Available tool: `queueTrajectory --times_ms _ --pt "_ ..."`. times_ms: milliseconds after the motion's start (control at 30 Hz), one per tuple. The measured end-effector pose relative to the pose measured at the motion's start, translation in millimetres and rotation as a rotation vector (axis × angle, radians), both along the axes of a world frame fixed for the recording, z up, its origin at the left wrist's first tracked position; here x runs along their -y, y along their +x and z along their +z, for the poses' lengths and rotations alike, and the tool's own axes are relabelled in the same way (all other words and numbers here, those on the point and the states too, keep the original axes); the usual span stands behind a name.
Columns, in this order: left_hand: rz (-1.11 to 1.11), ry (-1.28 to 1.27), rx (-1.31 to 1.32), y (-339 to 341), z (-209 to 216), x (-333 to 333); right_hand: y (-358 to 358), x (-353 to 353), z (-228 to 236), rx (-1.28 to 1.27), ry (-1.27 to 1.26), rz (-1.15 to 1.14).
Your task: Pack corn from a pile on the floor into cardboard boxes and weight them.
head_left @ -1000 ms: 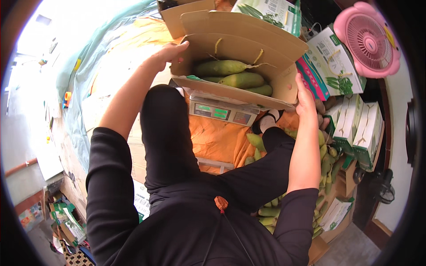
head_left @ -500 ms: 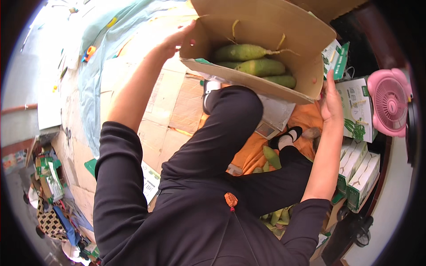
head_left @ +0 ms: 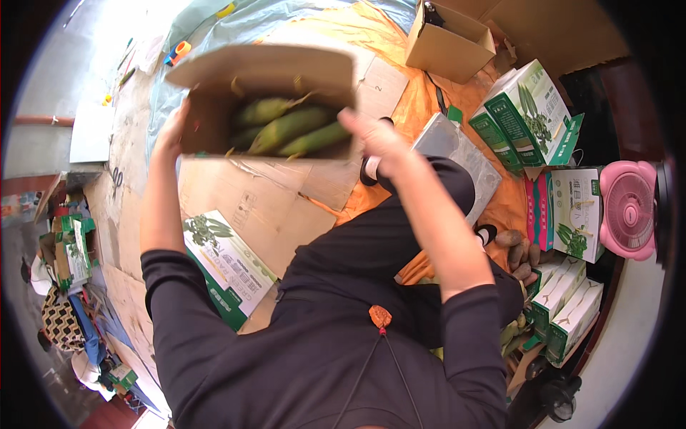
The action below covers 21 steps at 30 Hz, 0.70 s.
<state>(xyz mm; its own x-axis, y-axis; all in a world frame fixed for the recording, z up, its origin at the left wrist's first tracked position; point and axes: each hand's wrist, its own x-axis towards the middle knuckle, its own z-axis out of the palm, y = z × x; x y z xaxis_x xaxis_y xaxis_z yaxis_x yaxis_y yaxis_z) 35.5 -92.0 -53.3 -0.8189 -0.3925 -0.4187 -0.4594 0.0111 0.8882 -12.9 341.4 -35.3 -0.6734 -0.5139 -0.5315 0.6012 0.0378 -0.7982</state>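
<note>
Between my two hands is an open cardboard box point(head_left: 207, 146), held up at the upper left and blurred by motion. Several green radishes point(head_left: 293, 129) with thin roots lie inside it. My left hand point(head_left: 171, 129) grips the box's left side. On its right side my right hand point(head_left: 375, 136) is closed round the edge, thumb along the wall. Both arms reach forward over my bent knees. Fingers behind the box walls are hidden.
Flattened cardboard point(head_left: 300, 186) and an orange sheet point(head_left: 371, 32) cover the floor. A printed green-and-white carton point(head_left: 229, 268) lies at left. Further cartons point(head_left: 529, 114) and a pink fan point(head_left: 630, 207) stand at right. Another open box point(head_left: 450, 46) sits far off, and brown tubers point(head_left: 518, 250) lie near my foot.
Both hands have carried the box of radishes leftward, from upper centre to upper left. The view has shifted too, showing the far open box and more of the green-and-white carton.
</note>
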Motion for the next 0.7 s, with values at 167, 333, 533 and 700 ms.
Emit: queueTrajectory --times_ms 167,333,533,700 --pt "0.233 -0.307 0.147 119.4 -67.5 125.5 77.1 92.7 -51.7 -0.020 0.350 0.381" --pt "0.191 -0.409 0.393 148.0 -154.4 123.1 132.9 96.5 -83.0 0.209 0.344 0.531" --pt "-0.049 -0.587 0.067 188.5 -169.0 144.1 82.2 102.7 -74.8 -0.239 -0.073 0.394" --pt "-0.111 -0.590 0.026 183.7 -144.4 142.5 43.3 58.1 -5.0 -0.269 -0.143 0.141"
